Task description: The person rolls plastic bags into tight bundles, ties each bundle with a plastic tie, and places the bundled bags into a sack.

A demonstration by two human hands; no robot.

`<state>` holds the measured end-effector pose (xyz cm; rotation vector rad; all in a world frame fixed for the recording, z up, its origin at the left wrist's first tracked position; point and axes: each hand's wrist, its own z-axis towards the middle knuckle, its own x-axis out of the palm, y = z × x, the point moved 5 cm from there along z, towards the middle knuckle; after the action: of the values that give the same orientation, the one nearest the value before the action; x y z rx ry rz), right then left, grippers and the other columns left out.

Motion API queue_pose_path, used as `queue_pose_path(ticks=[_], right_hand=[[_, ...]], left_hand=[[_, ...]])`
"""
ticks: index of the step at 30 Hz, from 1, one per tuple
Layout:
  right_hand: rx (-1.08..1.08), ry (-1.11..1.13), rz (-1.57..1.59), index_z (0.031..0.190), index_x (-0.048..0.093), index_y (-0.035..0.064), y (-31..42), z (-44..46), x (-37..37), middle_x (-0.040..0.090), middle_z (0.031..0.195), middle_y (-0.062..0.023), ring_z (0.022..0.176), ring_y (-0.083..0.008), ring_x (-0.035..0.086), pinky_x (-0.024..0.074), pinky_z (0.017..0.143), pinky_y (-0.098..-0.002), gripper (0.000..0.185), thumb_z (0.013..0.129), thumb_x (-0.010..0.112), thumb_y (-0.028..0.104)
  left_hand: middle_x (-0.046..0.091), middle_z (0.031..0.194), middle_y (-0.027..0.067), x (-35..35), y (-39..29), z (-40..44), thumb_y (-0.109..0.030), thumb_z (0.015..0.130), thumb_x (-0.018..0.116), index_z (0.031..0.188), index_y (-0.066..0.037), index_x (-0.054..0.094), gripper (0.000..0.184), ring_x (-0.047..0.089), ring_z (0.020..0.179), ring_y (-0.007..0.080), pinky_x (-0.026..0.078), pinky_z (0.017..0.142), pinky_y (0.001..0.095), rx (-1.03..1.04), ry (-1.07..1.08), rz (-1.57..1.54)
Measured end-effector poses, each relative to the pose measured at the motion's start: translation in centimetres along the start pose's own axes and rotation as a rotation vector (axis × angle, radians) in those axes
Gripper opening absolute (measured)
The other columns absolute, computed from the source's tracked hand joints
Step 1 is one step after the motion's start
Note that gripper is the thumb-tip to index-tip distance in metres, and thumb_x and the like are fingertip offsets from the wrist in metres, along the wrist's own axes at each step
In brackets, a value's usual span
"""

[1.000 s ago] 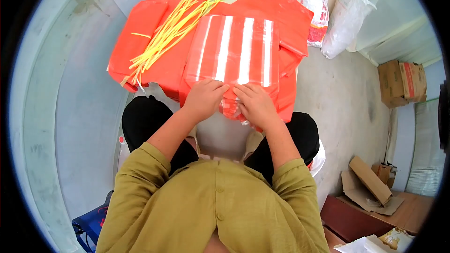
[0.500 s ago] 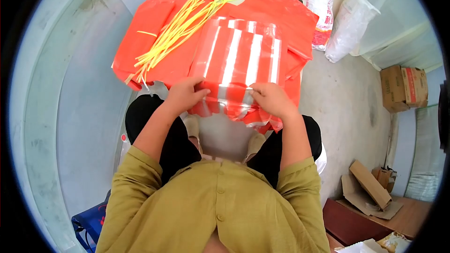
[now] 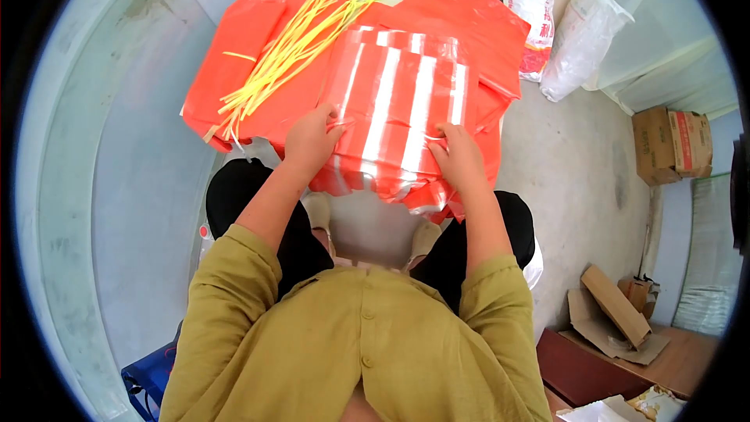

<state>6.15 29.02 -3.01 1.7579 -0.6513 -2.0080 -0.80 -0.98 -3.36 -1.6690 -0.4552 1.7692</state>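
Sheet with white stripes lies mostly flat on red plastic; near edge crumpled, unsmoothed. Left hand and right hand apparently pinch its folds. Yellow strips lie loose alongside.

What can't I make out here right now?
Head view, all:
Palms of left hand and right hand: hidden by their backs.
Underside of striped plastic: hidden by its top.
Fine lettering on white sack: too small.
Blue bag: partly behind the sleeve.
White paper: cut by bottom edge.

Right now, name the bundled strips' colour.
The strips are yellow, as the head view shows.
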Motion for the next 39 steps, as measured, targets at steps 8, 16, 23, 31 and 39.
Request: queue_pose_path(ticks=[8, 16, 23, 31, 39], right_hand=[[-0.262, 0.008, -0.147, 0.125, 0.071, 0.0037, 0.7, -6.1, -2.5, 0.057, 0.147, -0.0162, 0.123, -0.0363, 0.063, 0.0525, 0.104, -0.0423, 0.036, 0.090, 0.074, 0.011], [-0.173, 0.028, -0.167, 0.128, 0.070, 0.0067, 0.6, -5.5, -2.8, 0.056, 0.147, -0.0193, 0.127, -0.0378, 0.061, 0.0523, 0.105, -0.0452, 0.042, 0.086, 0.070, 0.005], [-0.194, -0.033, -0.197, 0.125, 0.071, 0.0075, -0.3, -5.5, -3.6, 0.060, 0.141, -0.0161, 0.126, -0.0383, 0.060, 0.0528, 0.103, -0.0460, 0.041, 0.085, 0.069, 0.001], [-0.068, -0.039, 0.445, 0.109, 0.066, 0.0015, -3.1, -6.0, -6.7, 0.069, 0.114, -0.0098, 0.105, -0.0237, 0.065, 0.0521, 0.094, -0.0387, 0.015, 0.094, 0.066, 0.005], [0.320, -0.094, 0.594, 0.120, 0.062, 0.0047, -7.6, -2.5, -2.7, 0.064, 0.095, -0.0024, 0.090, -0.0111, 0.059, 0.0495, 0.083, -0.0305, 0.028, 0.101, 0.063, 0.024]], left_hand=[[0.059, 0.133, 0.0151, -0.1, 0.6, -2.1, -0.017, 0.087, 0.078, 0.122, -0.012, 0.068, 0.037, 0.067, 0.111, 0.0365, 0.056, 0.089, 0.0452, 0.147, 0.046, -0.011], [0.051, 0.147, 0.0214, -2.3, -2.1, -3.4, -0.003, 0.078, 0.075, 0.134, -0.017, 0.068, 0.058, 0.064, 0.118, 0.0435, 0.055, 0.097, 0.0480, 0.310, 0.111, 0.144], [0.057, 0.140, 0.0193, -2.0, -1.9, -3.0, 0.004, 0.079, 0.070, 0.125, -0.012, 0.072, 0.049, 0.065, 0.113, 0.0419, 0.056, 0.094, 0.0500, 0.423, -0.010, 0.274], [0.071, 0.100, 0.0106, -4.8, -0.8, -2.2, -0.010, 0.095, 0.069, 0.106, -0.004, 0.068, 0.013, 0.067, 0.094, 0.0261, 0.054, 0.082, 0.0394, 0.261, 0.091, -0.199], [0.068, 0.092, 0.0138, -1.1, 0.9, -0.4, -0.023, 0.105, 0.062, 0.114, -0.002, 0.061, 0.023, 0.067, 0.089, 0.0211, 0.053, 0.081, 0.0366, -0.057, 0.126, -0.311]])
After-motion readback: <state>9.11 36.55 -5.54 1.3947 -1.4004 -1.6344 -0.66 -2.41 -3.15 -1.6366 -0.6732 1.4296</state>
